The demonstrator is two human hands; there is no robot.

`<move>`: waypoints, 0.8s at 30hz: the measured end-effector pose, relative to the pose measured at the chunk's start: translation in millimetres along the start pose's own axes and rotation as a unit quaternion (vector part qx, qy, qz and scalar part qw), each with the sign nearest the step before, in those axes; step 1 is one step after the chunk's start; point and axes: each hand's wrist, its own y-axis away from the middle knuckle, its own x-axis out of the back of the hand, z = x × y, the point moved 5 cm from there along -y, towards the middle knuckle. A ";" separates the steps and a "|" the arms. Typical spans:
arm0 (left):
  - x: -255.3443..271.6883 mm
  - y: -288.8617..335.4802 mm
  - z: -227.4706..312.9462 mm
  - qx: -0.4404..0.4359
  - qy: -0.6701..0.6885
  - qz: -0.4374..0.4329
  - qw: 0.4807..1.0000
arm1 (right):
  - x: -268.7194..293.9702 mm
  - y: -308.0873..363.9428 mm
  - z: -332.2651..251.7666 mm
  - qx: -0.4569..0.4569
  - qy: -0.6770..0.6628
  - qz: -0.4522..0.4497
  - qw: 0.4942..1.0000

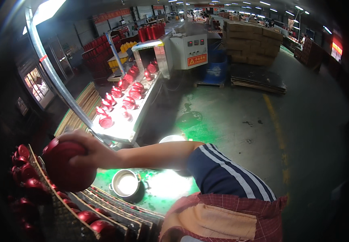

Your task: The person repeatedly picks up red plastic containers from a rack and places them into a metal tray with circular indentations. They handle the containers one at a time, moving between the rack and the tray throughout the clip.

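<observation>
Bottle (70, 173): rounded side faces camera, long axis unclear; right hand (94, 150) grips it.

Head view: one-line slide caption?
Right hand holds a round red bottle; more red bottles sit on a brightly lit conveyor.

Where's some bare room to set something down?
Grey floor lies mostly bare between the striped sleeve and the flat stack, left of the yellow line, with more right of it. Crowded: the bright bench, dotted with red pieces, and the dark racks near the hand holding a round red piece.
</observation>
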 end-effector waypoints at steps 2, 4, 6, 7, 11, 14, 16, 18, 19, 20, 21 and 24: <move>-46.7 30.3 -20.1 0.036 0.077 -0.025 0.996 | 47.3 32.2 9.8 -0.103 -0.078 0.053 0.990; -82.1 55.9 -40.4 0.075 0.147 -0.045 0.985 | 87.9 62.7 22.6 -0.178 -0.173 0.100 0.964; -108.1 76.8 -61.4 0.126 0.225 -0.059 0.964 | 126.8 96.5 37.3 -0.252 -0.164 0.173 0.938; -125.5 85.9 -81.1 0.219 0.306 -0.057 0.925 | 143.7 113.1 40.9 -0.273 -0.145 0.204 0.929; -183.7 134.5 -138.0 0.404 0.377 -0.129 0.824 | 193.6 166.9 71.1 -0.348 -0.163 0.344 0.857; -228.2 173.2 -181.8 0.521 0.427 -0.183 0.716 | 218.0 193.4 91.0 -0.339 -0.168 0.374 0.847; -256.5 197.5 -214.4 0.577 0.431 -0.183 0.669 | 230.8 208.0 110.0 -0.355 -0.160 0.404 0.828; -282.4 220.4 -245.6 0.605 0.412 -0.145 0.666 | 242.7 222.6 128.9 -0.387 -0.164 0.434 0.797; -298.6 230.0 -260.5 0.645 0.413 -0.134 0.629 | 247.6 226.3 137.7 -0.377 -0.175 0.438 0.797; -315.4 238.4 -270.6 0.673 0.429 -0.136 0.587 | 252.9 233.7 149.6 -0.398 -0.178 0.466 0.770; -334.6 244.7 -273.8 0.671 0.481 -0.158 0.542 | 257.2 239.8 159.9 -0.405 -0.194 0.480 0.753; -380.8 263.6 -294.9 0.732 0.440 -0.086 0.514 | 275.0 253.2 192.2 -0.408 -0.203 0.482 0.748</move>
